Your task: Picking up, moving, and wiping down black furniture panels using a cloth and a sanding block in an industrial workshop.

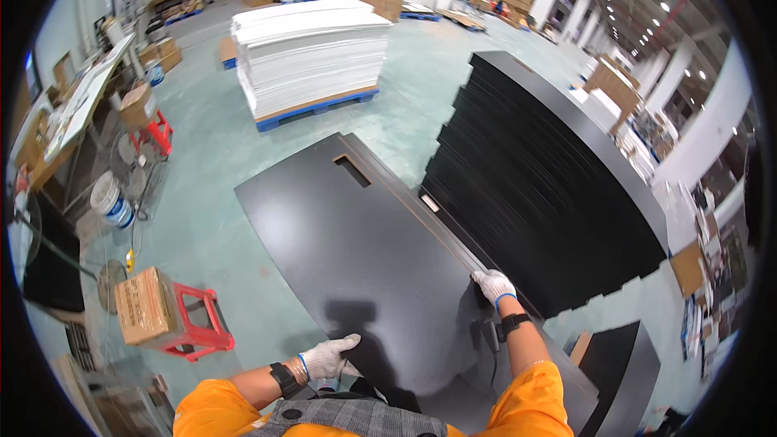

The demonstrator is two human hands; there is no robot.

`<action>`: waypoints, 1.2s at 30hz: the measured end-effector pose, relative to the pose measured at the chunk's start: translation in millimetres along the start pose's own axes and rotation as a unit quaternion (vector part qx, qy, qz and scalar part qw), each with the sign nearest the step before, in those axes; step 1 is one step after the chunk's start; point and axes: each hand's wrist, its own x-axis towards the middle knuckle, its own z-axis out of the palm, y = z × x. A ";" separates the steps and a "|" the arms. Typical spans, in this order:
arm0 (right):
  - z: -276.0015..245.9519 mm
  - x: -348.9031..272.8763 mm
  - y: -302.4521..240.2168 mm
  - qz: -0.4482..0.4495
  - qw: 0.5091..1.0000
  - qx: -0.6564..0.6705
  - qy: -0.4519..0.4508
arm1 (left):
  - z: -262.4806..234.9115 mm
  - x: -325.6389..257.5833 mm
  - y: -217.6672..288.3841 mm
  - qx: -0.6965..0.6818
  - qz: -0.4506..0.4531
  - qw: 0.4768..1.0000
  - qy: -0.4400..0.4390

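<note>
A large dark grey panel [348,235] with a rectangular cutout near its far end lies in front of me, on top of at least one more board. My left hand [326,358], in a white glove, grips the panel's near left edge, thumb over the top and fingers mostly hidden. On the right long edge, my gloved right hand [495,286] is closed around the border, its fingertips partly out of sight. A dark cable hangs by my right forearm.
A tall stack of black panels [534,178] stands close on the right, a smaller black stack [619,376] nearer me. White sheets [312,57] sit on a blue pallet ahead. At left are a red stool [206,320] with a carton [146,305] and a white bucket [112,198].
</note>
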 end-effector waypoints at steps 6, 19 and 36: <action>-67.0 -103.8 -49.3 0.014 0.969 0.138 0.204 | 5.8 -9.3 5.6 0.095 -0.014 0.987 0.127; 66.1 -441.5 151.6 0.526 0.805 0.127 0.244 | -51.5 -13.1 98.9 0.291 0.273 0.825 0.402; 151.4 -436.3 186.0 0.477 0.441 0.668 0.363 | -62.0 31.9 153.9 0.408 0.219 0.799 0.385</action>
